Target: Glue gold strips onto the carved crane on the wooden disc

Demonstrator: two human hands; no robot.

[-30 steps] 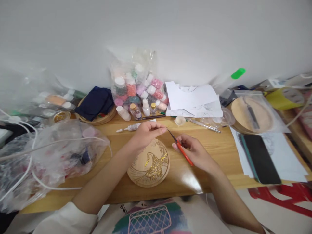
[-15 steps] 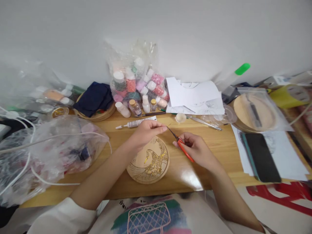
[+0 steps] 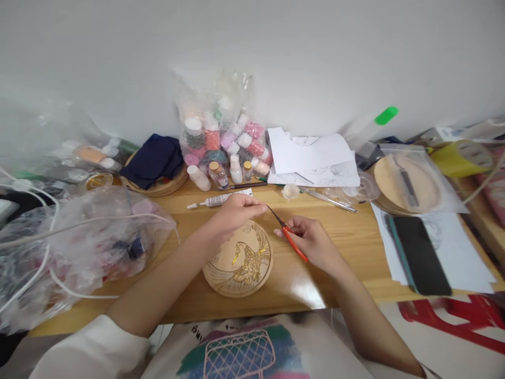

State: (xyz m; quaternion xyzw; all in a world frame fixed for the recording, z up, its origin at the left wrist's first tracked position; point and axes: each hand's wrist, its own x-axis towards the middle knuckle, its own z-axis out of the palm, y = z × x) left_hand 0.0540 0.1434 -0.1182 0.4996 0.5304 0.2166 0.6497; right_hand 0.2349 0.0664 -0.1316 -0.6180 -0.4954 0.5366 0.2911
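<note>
Gripping, right hand [image 3: 310, 239]: closed round the handles of a red-handled tool [image 3: 292, 243], its dark, slender tip pointing up and to the left.
Pinching, left hand [image 3: 241, 211]: thumb and fingertips drawn together at the tool's tip; anything between them was too fine to make out — cannot tell.
Wooden disc [image 3: 252, 266]: lay flat on the table [image 3: 355, 239], its upper left covered by the left hand; a carved bird showed gold in places.
Handling at the tip: careful work, in this inspector's judgement, called for a light squeeze, steady wrists and the tip kept in plain sight; too hard a pull would have risked bending or losing anything fine.
Back row: a tube [image 3: 226, 199] lay just beyond the left hand, with small bottles [image 3: 219, 175] and a bag of jars [image 3: 224, 134] behind it.
Right side: a small dish [image 3: 291, 191], loose papers [image 3: 315, 155] and a phone [image 3: 422, 255] stood apart from the hands.
Obstructions: the left hand hid part of the carving; a plastic bag [image 3: 98, 237] and a white cable [image 3: 87, 296] crowded the left — an elbow hazard, as judged.
</note>
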